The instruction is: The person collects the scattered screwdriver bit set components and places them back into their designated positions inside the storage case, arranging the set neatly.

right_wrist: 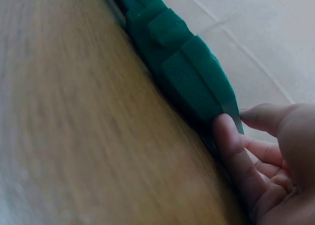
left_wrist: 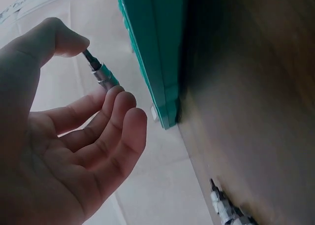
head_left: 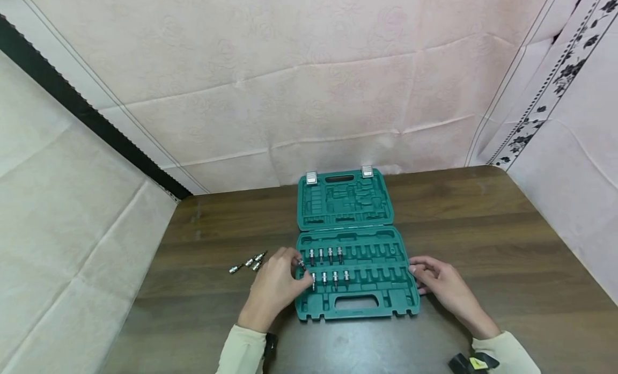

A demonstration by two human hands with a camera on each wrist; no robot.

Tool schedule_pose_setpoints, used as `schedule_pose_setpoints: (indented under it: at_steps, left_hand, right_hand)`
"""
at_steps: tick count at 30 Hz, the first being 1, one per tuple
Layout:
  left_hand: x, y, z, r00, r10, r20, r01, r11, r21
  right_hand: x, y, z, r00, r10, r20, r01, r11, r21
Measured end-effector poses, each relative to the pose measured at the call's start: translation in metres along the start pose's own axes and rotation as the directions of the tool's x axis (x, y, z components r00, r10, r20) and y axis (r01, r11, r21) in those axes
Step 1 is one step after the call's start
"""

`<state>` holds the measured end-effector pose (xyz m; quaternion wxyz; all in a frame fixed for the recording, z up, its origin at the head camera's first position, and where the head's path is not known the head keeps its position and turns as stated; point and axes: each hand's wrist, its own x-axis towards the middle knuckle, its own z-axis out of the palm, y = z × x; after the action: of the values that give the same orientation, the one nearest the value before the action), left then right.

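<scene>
Silver cylindrical metal bit with dark tip point(left_wrist: 102, 76) at left edge of green plastic case point(head_left: 399, 298); long axis slanted, tip thumbward. Left hand point(head_left: 276, 280) pinches its ends; right hand point(head_left: 445, 285) holds case's right edge.

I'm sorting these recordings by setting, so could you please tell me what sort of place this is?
Probably an improvised tabletop workspace: a wood-grain table bordered by creased, patterned sheets, with an open green tool case on it.

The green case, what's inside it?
The green case holds two rows of four metal bits, with empty slots to their right. Whatever lies under the left hand can't be seen.
</scene>
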<state>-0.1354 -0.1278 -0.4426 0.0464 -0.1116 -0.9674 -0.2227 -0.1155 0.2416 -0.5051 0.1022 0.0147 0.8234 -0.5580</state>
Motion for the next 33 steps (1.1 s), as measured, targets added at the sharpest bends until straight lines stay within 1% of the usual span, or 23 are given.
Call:
schedule_pose_setpoints:
  at_steps: [7,12,19,23,27,30,33]
  left_hand:
    - [0.005,0.015,0.007,0.998,0.054,0.013,-0.054,0.999,0.007]
    - [0.010,0.026,0.011,0.995,0.096,0.003,-0.096,0.995,-0.003]
    - [0.014,0.035,0.017,0.996,0.094,0.003,-0.093,0.995,-0.040]
    - [0.017,0.040,0.021,0.994,0.111,-0.006,-0.111,0.993,-0.044]
    - [0.023,0.044,0.025,0.991,0.136,-0.007,-0.136,0.990,-0.038]
    - [0.027,0.048,0.029,0.990,0.138,0.007,-0.138,0.990,-0.024]
    - [0.030,0.051,0.032,0.989,0.151,0.002,-0.151,0.988,0.036]
  right_hand:
    - [0.001,0.001,-0.001,1.000,0.003,0.004,-0.003,1.000,-0.013]
    - [0.001,0.003,-0.001,1.000,0.005,0.003,-0.004,1.000,-0.019]
    - [0.001,0.003,0.000,1.000,-0.002,0.003,0.002,1.000,-0.019]
    - [0.001,0.002,0.000,1.000,-0.004,0.000,0.004,1.000,-0.025]
    - [0.001,0.002,0.000,1.000,-0.005,0.002,0.005,1.000,-0.022]
    - [0.001,0.002,0.000,1.000,-0.005,0.004,0.005,1.000,-0.021]
    - [0.001,0.002,-0.001,1.000,-0.003,0.003,0.003,1.000,-0.027]
